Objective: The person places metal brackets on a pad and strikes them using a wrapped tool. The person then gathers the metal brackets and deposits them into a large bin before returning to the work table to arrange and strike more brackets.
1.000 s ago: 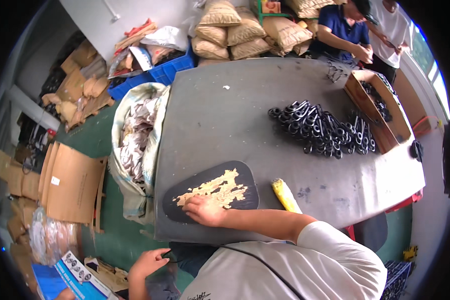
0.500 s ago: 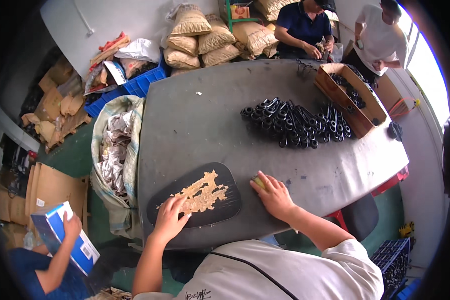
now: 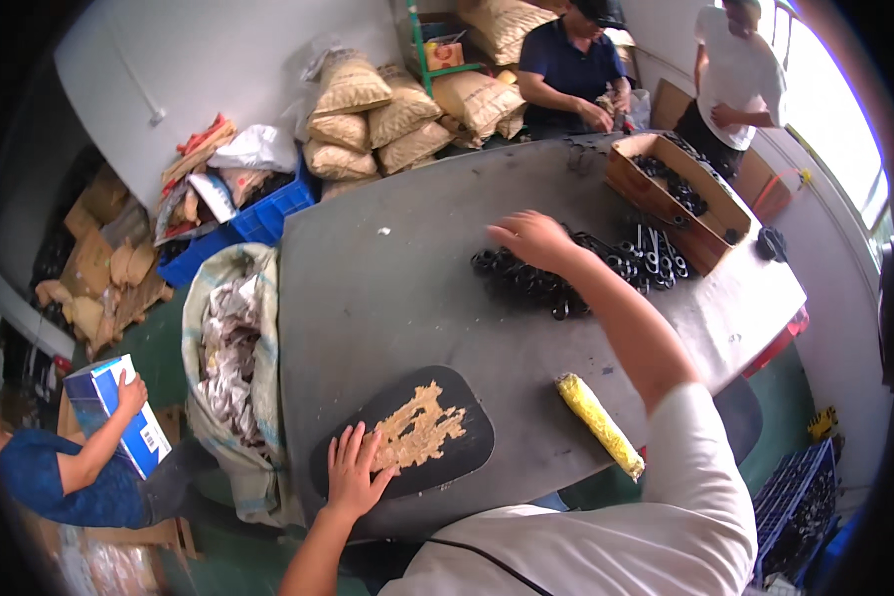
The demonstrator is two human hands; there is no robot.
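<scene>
My left hand (image 3: 358, 472) lies with spread fingers on the left part of a black rounded board (image 3: 475, 437). A thin, ragged tan sheet (image 3: 422, 429) covers the board's middle, and my fingertips reach its left edge. Farther out, my right hand (image 3: 536, 241) is over the left end of a pile of black rods with ring-shaped ends (image 3: 621, 260). Its fingers are stretched out and nothing shows in them; whether they touch the pile I cannot tell. A yellow roll (image 3: 601, 427), apparently in clear wrap, lies near the table's front edge, below my right forearm.
An open cardboard box (image 3: 656, 204) of black parts stands on the grey table (image 3: 368, 298) at far right. A woven sack (image 3: 197, 328) of crumpled material adjoins the left edge. Two people are across the table; another person (image 3: 79, 457) holds a blue-white box at left.
My right hand has left the yellow roll and moved forward over the black rods. My left hand stays on the board. The person at left has moved back with the box.
</scene>
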